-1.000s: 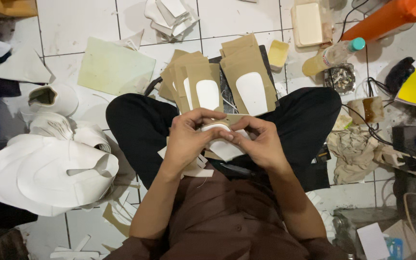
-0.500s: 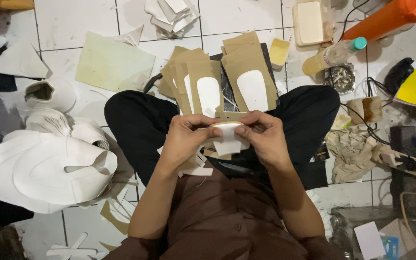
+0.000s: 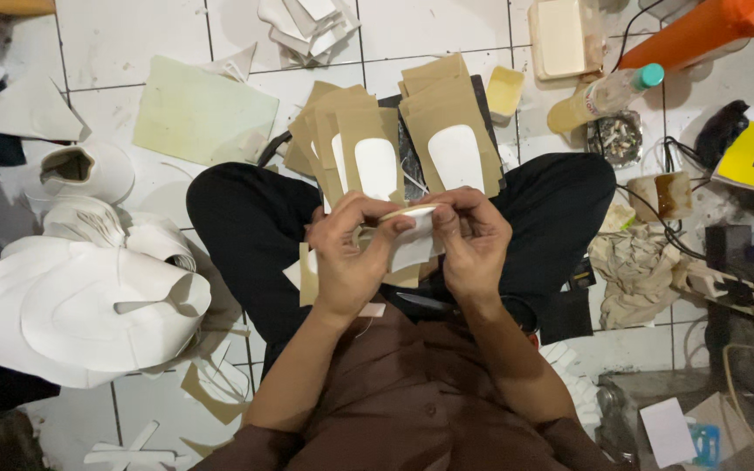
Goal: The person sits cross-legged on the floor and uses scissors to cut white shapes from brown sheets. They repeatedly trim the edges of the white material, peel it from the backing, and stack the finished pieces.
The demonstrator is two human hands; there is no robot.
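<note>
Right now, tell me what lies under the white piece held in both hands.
Under the white piece held by the left hand and right hand sit brown card pieces on the lap; the hands hide the rest.

The brown paper pieces [image 3: 447,131] are looking dull and flat. The white floor tiles [image 3: 133,35] are shining. The bottle [image 3: 599,96] is looking like smooth plastic.
</note>
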